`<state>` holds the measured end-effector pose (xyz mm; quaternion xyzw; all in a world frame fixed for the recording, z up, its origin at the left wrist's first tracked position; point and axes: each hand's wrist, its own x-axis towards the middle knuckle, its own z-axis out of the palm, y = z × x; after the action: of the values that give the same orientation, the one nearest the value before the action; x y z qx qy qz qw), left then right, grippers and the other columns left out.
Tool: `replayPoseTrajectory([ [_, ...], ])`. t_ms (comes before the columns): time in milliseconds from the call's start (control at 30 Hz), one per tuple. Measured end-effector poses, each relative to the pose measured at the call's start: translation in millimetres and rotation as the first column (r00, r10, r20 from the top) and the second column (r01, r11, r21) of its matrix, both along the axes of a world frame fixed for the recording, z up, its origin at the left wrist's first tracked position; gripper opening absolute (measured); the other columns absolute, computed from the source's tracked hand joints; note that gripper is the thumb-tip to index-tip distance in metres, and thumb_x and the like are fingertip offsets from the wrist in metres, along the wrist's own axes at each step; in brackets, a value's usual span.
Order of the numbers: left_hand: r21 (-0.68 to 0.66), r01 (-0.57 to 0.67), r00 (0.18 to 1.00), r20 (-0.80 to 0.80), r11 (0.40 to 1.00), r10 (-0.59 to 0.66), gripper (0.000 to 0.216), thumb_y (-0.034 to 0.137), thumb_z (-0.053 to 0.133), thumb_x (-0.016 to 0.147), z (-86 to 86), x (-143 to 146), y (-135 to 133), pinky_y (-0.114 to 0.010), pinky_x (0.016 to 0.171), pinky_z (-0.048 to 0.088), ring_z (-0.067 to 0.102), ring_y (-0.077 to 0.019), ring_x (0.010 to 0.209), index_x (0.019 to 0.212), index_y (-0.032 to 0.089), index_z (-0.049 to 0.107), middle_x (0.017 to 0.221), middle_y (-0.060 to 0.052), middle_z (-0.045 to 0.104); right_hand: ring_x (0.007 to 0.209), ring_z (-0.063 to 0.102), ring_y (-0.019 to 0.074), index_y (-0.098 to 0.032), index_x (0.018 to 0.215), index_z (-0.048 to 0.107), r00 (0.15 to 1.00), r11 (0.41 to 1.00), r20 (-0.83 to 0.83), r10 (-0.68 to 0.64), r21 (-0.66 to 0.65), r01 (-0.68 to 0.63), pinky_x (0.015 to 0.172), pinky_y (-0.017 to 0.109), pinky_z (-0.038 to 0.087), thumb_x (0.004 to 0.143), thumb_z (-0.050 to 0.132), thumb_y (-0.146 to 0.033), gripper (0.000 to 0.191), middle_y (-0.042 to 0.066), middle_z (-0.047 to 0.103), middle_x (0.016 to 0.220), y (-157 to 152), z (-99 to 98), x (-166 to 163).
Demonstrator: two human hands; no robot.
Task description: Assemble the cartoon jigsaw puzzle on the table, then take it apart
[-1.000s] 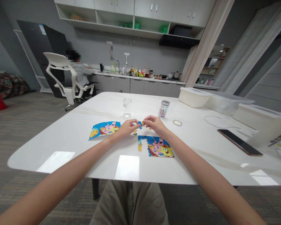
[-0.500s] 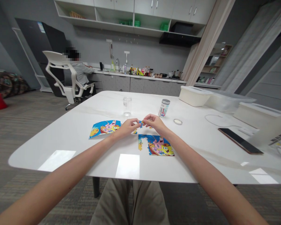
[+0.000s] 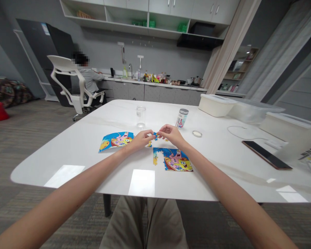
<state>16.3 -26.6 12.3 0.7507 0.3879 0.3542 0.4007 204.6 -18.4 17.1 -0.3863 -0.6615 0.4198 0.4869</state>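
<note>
Just beyond a partly assembled jigsaw puzzle (image 3: 177,159), my two hands meet over the table. My left hand (image 3: 144,138) pinches a small blue puzzle piece (image 3: 154,135) between thumb and fingers. My right hand (image 3: 169,132) is closed at the same spot, its fingertips at a piece partly hidden by them. Loose blue and yellow pieces lie under and between the hands. The assembled part shows a pink and a yellow cartoon figure, with a gap left of them and a yellow strip at its left side. A picture sheet (image 3: 116,141) of the same scene lies left, slightly curled.
A clear jar (image 3: 141,117) and a printed canister with a grey lid (image 3: 181,118) stand behind my hands. Right of them lie a round lid (image 3: 197,134), a cable and a phone (image 3: 265,155). White bins (image 3: 215,105) line the right side. A person sits at the far counter.
My right hand's fingers have shifted slightly at the pinched pieces. Both hands stay in nearly the same place, and the puzzle and picture sheet have not moved.
</note>
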Motion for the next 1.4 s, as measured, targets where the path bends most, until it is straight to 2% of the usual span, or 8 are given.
replayPoseTrajectory([
  [333,-0.028,0.035,0.997,0.073,0.999,-0.033,0.032,0.051,0.056,0.082,0.6,-0.2,-1.4,-0.020,0.039,0.013,0.022,-0.0048,0.034,0.080,0.020,0.050,0.042,0.013,0.026,0.062,0.067,0.0172,-0.018,0.071,0.058,0.999,0.999,-0.024,-0.030,-0.017,0.030,0.057,0.029,0.051,0.060,0.083,-0.046,0.040,0.002,0.067,0.066,-5.2,7.0,-1.9],
  [500,-0.094,0.057,0.994,0.104,0.994,-0.047,0.032,0.051,0.059,0.081,1.7,-0.1,-3.5,-0.019,0.037,0.012,0.022,-0.0048,0.032,0.081,0.020,0.049,0.039,0.014,0.027,0.061,0.066,0.0166,-0.018,0.072,0.058,1.000,0.999,-0.014,-0.017,0.050,0.018,0.060,0.030,0.053,0.061,0.082,-0.048,0.040,0.002,0.067,0.064,-1.6,2.8,-2.7],
  [700,-0.130,0.062,0.989,0.144,0.990,-0.043,0.031,0.048,0.061,0.081,0.8,-0.8,-2.1,-0.018,0.036,0.012,0.021,-0.0044,0.031,0.080,0.020,0.048,0.036,0.014,0.027,0.064,0.067,0.0166,-0.018,0.076,0.059,0.995,0.983,0.078,-0.057,0.178,0.042,0.064,0.030,0.053,0.067,0.078,-0.050,0.038,0.002,0.068,0.068,-3.5,4.4,-1.4],
  [867,-0.170,0.127,0.974,0.207,0.977,-0.091,0.034,0.051,0.064,0.080,0.3,-0.2,-3.0,-0.018,0.035,0.012,0.019,-0.0041,0.031,0.080,0.021,0.047,0.037,0.015,0.025,0.067,0.067,0.0179,-0.019,0.075,0.060,0.988,0.966,0.136,-0.066,0.255,0.030,0.068,0.032,0.053,0.069,0.076,-0.050,0.036,0.003,0.068,0.069,-4.1,5.8,3.7],
  [967,-0.182,0.152,0.973,0.203,0.971,-0.114,0.033,0.050,0.063,0.081,0.8,1.4,-4.6,-0.018,0.035,0.011,0.019,-0.0037,0.031,0.079,0.021,0.047,0.037,0.015,0.026,0.066,0.067,0.0174,-0.018,0.074,0.059,0.993,0.976,0.110,-0.046,0.215,0.021,0.067,0.031,0.053,0.067,0.079,-0.049,0.037,0.002,0.068,0.068,-1.7,3.9,5.0],
  [1133,-0.179,0.088,0.981,0.187,0.980,-0.054,0.030,0.046,0.063,0.083,-0.2,2.1,-2.9,-0.018,0.035,0.011,0.020,-0.0039,0.030,0.079,0.021,0.048,0.037,0.015,0.026,0.062,0.067,0.0161,-0.017,0.073,0.058,0.999,0.994,-0.033,0.044,0.097,-0.040,0.059,0.028,0.053,0.061,0.082,-0.050,0.042,0.002,0.067,0.066,1.3,2.3,2.8],
  [1400,-0.192,0.039,0.984,0.180,0.981,-0.004,0.021,0.035,0.058,0.089,2.7,1.2,-3.5,-0.018,0.036,0.011,0.019,-0.0039,0.031,0.078,0.020,0.048,0.037,0.015,0.025,0.068,0.068,0.0162,-0.017,0.073,0.060,0.992,0.991,-0.067,0.110,0.086,-0.104,0.066,0.029,0.055,0.061,0.084,-0.045,0.039,0.003,0.070,0.070,0.0,0.5,3.4],
])
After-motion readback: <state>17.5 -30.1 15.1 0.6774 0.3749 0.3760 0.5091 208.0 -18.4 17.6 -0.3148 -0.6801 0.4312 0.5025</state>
